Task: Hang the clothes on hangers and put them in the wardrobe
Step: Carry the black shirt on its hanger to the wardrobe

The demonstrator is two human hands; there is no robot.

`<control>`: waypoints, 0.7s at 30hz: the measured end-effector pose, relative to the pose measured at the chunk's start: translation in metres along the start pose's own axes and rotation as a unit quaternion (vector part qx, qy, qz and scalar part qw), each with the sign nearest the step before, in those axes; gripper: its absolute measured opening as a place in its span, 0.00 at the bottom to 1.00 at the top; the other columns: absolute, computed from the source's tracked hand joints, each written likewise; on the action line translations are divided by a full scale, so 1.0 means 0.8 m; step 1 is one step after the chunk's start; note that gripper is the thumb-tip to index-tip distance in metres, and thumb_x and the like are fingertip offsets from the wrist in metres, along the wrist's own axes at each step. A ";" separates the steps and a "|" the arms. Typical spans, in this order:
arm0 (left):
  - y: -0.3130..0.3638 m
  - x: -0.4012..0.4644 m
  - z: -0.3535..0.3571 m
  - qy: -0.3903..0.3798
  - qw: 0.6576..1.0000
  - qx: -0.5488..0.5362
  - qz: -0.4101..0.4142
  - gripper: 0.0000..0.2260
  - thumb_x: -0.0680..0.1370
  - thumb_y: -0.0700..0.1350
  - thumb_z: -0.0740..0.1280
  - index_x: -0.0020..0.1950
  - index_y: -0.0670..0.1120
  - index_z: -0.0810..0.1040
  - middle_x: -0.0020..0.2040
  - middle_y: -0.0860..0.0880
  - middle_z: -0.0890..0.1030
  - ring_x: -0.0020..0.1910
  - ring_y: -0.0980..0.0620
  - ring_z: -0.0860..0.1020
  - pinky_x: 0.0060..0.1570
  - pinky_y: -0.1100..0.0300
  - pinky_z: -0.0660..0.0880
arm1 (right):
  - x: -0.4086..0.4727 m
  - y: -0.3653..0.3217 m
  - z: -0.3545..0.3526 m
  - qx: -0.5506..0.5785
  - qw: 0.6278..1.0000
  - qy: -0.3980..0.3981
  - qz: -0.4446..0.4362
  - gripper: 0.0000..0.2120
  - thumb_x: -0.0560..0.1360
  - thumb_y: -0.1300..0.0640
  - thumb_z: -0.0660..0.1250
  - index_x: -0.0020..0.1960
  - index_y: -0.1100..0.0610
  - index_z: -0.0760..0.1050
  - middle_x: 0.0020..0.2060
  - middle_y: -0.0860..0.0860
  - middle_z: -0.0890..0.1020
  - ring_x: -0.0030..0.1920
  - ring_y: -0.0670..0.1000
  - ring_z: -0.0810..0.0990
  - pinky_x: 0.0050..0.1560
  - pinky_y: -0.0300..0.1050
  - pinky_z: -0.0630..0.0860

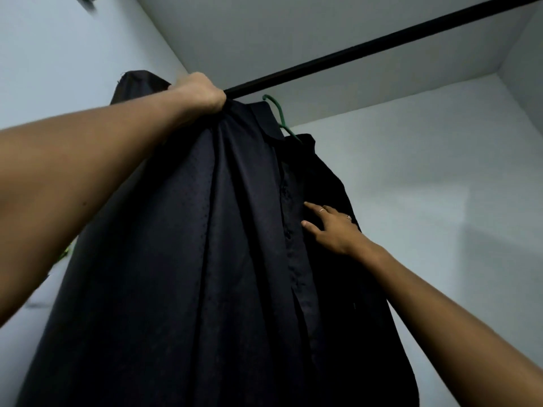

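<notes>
Shirt (235, 230), dark and collared, hangs on one green hanger (277, 113) from one black rail (382, 44) inside a white wardrobe (426, 186). Left hand (202, 94), at 11 o'clock, clutches its shoulder by the rail; right hand (329, 227), at 3 o'clock, lies flat-fingered against the cloth.

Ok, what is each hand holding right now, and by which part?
The left hand grips the dark garment by its bunched top edge, up at the rail. The right hand holds nothing; its straight fingers rest on the black shirt.
</notes>
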State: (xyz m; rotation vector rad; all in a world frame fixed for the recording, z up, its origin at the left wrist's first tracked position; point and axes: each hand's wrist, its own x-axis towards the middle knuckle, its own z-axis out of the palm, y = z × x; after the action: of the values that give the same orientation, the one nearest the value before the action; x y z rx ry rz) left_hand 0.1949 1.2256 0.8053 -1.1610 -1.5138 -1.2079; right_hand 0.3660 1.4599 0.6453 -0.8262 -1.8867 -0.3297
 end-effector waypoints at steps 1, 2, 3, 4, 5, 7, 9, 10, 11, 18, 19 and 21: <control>0.004 0.002 0.003 -0.003 1.000 0.013 -0.005 0.15 0.78 0.44 0.61 0.58 0.35 0.76 0.61 0.36 0.76 0.60 0.36 0.75 0.56 0.49 0.72 | 0.007 0.002 -0.001 0.002 1.000 -0.003 -0.004 0.28 0.78 0.38 0.57 0.76 0.41 0.55 0.75 0.54 0.61 0.74 0.60 0.59 0.72 0.60 0.58; 0.007 0.005 0.007 0.012 0.999 0.031 -0.006 0.13 0.78 0.45 0.61 0.57 0.36 0.76 0.61 0.36 0.76 0.60 0.36 0.75 0.54 0.50 0.72 | 0.014 0.003 -0.001 0.005 1.000 -0.002 -0.010 0.28 0.78 0.38 0.57 0.76 0.41 0.56 0.75 0.54 0.61 0.74 0.60 0.59 0.72 0.60 0.59; 0.012 0.009 0.009 0.025 0.999 0.034 -0.017 0.14 0.78 0.45 0.61 0.57 0.37 0.75 0.61 0.37 0.76 0.59 0.36 0.74 0.54 0.50 0.72 | 0.019 0.005 -0.001 0.008 1.000 0.000 -0.016 0.27 0.78 0.39 0.57 0.76 0.41 0.56 0.75 0.54 0.61 0.74 0.60 0.60 0.72 0.60 0.59; 0.016 0.012 0.012 0.036 0.999 0.031 -0.025 0.15 0.78 0.46 0.61 0.59 0.37 0.75 0.61 0.38 0.75 0.60 0.36 0.74 0.56 0.51 0.72 | 0.023 0.007 -0.001 0.011 1.000 0.002 -0.023 0.27 0.78 0.39 0.57 0.76 0.41 0.57 0.75 0.53 0.61 0.74 0.60 0.60 0.72 0.59 0.59; 0.018 0.017 0.016 0.042 0.998 0.028 -0.034 0.16 0.78 0.46 0.61 0.60 0.37 0.74 0.62 0.38 0.75 0.60 0.36 0.74 0.57 0.51 0.72 | 0.027 0.009 -0.001 0.015 0.999 0.003 -0.030 0.27 0.79 0.39 0.57 0.76 0.41 0.57 0.75 0.53 0.61 0.74 0.59 0.60 0.72 0.59 0.59; 0.024 0.023 0.023 0.058 0.997 0.039 -0.039 0.18 0.78 0.47 0.60 0.62 0.37 0.73 0.64 0.37 0.74 0.62 0.36 0.73 0.58 0.50 0.71 | 0.032 0.014 0.000 0.027 0.999 0.007 -0.042 0.27 0.79 0.39 0.57 0.75 0.41 0.57 0.75 0.53 0.62 0.74 0.58 0.60 0.72 0.59 0.59; 0.030 0.028 0.026 0.066 0.996 0.045 -0.044 0.18 0.78 0.47 0.60 0.64 0.37 0.72 0.65 0.37 0.73 0.63 0.36 0.72 0.59 0.50 0.71 | 0.036 0.022 -0.001 0.034 0.998 0.010 -0.043 0.27 0.79 0.40 0.57 0.75 0.42 0.57 0.75 0.53 0.62 0.74 0.58 0.61 0.72 0.59 0.60; 0.032 0.029 0.026 0.068 0.996 0.045 -0.046 0.18 0.78 0.47 0.60 0.64 0.37 0.72 0.65 0.37 0.73 0.63 0.36 0.72 0.59 0.50 0.70 | 0.037 0.027 -0.002 0.035 0.998 0.013 -0.042 0.27 0.79 0.40 0.57 0.75 0.42 0.58 0.75 0.52 0.63 0.74 0.58 0.61 0.72 0.59 0.60; 0.034 0.031 0.026 0.067 0.996 0.042 -0.048 0.18 0.79 0.47 0.60 0.64 0.37 0.72 0.66 0.37 0.73 0.63 0.36 0.72 0.60 0.50 0.70 | 0.037 0.031 -0.003 0.035 0.998 0.015 -0.040 0.27 0.79 0.40 0.58 0.75 0.42 0.58 0.74 0.52 0.63 0.73 0.58 0.62 0.72 0.59 0.60; 0.017 0.043 0.013 0.095 0.991 0.052 -0.072 0.19 0.79 0.46 0.59 0.66 0.38 0.71 0.67 0.38 0.72 0.66 0.37 0.71 0.63 0.49 0.68 | 0.035 0.047 -0.006 0.049 0.998 0.011 -0.041 0.26 0.78 0.40 0.59 0.74 0.44 0.61 0.71 0.52 0.68 0.71 0.57 0.66 0.69 0.58 0.64; 0.014 0.044 0.010 0.100 0.991 0.051 -0.077 0.18 0.79 0.45 0.59 0.66 0.38 0.71 0.67 0.38 0.72 0.66 0.37 0.71 0.63 0.49 0.68 | 0.034 0.047 -0.010 0.050 0.998 0.013 -0.042 0.26 0.78 0.41 0.59 0.74 0.45 0.61 0.71 0.52 0.68 0.71 0.57 0.66 0.69 0.58 0.64; 0.011 0.045 0.006 0.113 0.989 0.057 -0.082 0.19 0.78 0.44 0.59 0.67 0.38 0.71 0.68 0.38 0.71 0.67 0.37 0.70 0.65 0.48 0.68 | 0.034 0.047 -0.018 0.050 0.997 0.019 -0.047 0.25 0.79 0.41 0.59 0.74 0.45 0.62 0.71 0.52 0.68 0.71 0.58 0.66 0.69 0.58 0.65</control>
State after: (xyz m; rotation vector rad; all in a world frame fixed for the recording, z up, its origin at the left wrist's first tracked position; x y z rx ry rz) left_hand 0.1962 1.2363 0.8408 -0.8079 -1.5047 -1.2967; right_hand 0.3944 1.4897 0.6708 -0.6625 -1.8944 -0.3045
